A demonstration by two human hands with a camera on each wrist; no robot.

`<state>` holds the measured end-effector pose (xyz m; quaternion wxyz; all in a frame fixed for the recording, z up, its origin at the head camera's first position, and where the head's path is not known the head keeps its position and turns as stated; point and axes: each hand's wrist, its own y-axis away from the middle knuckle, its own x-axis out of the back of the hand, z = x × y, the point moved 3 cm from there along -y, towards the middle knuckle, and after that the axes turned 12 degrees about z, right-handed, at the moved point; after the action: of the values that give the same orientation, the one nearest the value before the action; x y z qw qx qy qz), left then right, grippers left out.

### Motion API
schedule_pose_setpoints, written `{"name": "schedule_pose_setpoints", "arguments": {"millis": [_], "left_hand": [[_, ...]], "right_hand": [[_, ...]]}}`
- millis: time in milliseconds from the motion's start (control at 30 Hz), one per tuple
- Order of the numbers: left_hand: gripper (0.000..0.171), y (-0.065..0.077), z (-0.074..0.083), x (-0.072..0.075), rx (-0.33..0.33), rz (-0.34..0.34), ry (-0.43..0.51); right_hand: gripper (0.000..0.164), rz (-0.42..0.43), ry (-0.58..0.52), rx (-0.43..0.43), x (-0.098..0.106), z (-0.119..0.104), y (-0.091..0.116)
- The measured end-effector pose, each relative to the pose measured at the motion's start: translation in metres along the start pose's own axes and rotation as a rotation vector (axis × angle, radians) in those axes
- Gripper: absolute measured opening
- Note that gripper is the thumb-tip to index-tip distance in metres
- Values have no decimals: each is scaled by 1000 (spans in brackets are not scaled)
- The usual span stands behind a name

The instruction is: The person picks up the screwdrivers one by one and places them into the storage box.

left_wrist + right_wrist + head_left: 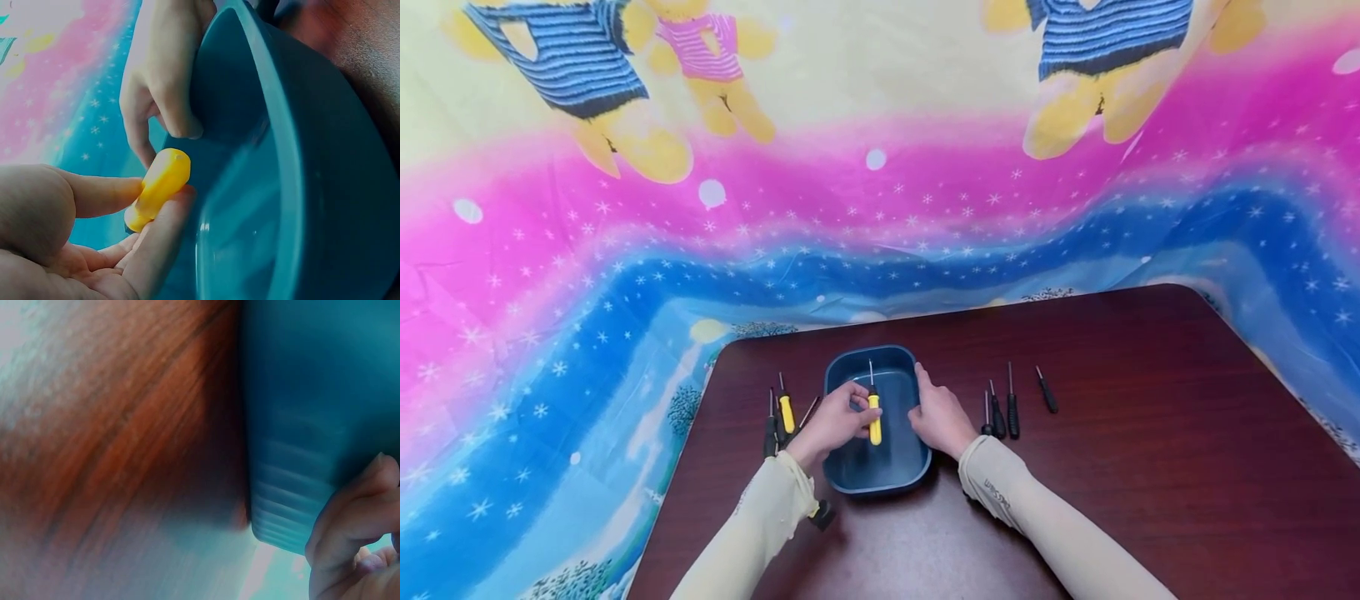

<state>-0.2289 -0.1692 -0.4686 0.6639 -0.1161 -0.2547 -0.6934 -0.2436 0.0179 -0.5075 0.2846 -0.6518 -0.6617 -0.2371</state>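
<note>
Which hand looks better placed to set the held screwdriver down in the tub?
Likely the left hand: it pinches the yellow-handled screwdriver over the blue tub. The right hand grips the tub's right side, so it seems better suited to steadying.

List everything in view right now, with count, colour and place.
Wood-grain table: one, dark red-brown, under the tools.
Printed cloth backdrop: one, cream, pink and blue, beyond the table.
Rounded-rectangular plastic-looking tray: one, dark blue, on the table.
Yellow-handled screwdriver: one, yellow and black, in the left grip over the tray.
Slim black-handled screwdrivers: four, black, right of the tray, three grouped, one apart.
Mixed-handle screwdrivers: at least three, yellow or black, left of the tray, partly hidden.
Unidentified item: one, black, near the tray's near-left corner, partly covered.
Long sleeves: two, pale cream, on the forearms.
Left grip: one, bare, pinching the yellow-handled screwdriver.
Right grip: one, bare, on the tray's right wall.
</note>
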Motion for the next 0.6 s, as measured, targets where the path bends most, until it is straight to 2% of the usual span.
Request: {"name": "schedule_pose_setpoints", "arguments": {"millis": [600], "left_hand": [[38,-12,8,-12,34,-74,48]], "right_hand": [[82,8,11,12,2,-1,0]]}}
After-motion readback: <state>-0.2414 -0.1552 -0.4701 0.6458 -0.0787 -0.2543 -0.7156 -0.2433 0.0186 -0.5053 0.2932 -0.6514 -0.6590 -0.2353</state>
